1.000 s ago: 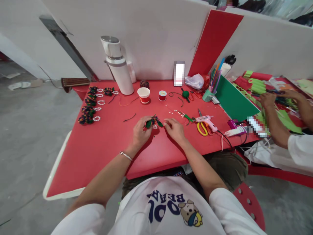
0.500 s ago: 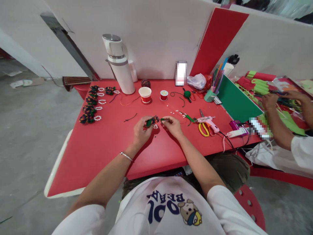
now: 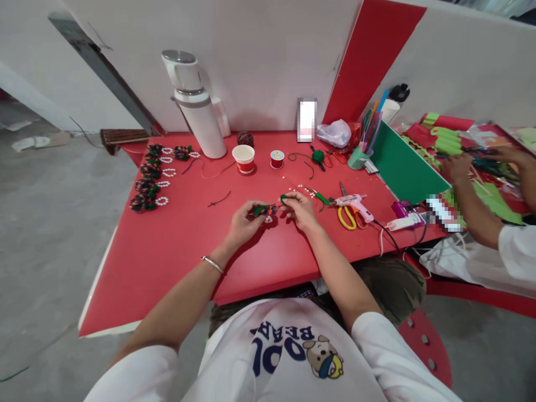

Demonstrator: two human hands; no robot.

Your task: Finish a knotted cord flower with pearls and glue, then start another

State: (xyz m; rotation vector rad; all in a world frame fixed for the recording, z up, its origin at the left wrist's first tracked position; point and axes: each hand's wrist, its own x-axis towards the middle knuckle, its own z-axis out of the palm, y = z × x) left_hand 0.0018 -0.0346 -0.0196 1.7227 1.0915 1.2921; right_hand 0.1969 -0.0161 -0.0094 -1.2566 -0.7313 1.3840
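Note:
My left hand is closed round a small green, red and dark yarn ornament just above the red table. My right hand pinches a short green cord beside the ornament's right end. The two hands sit close together near the table's middle. A few white beads lie scattered just beyond my right hand.
Several finished yarn ornaments with bead loops line the far left. A white flask, paper cup and red spool stand at the back. Yellow scissors and a pink glue gun lie right. Another person's hands work at far right.
My right hand has closed into a pinch on the green cord and lifted it by the ornament. My left hand keeps its hold. The view shifted slightly.

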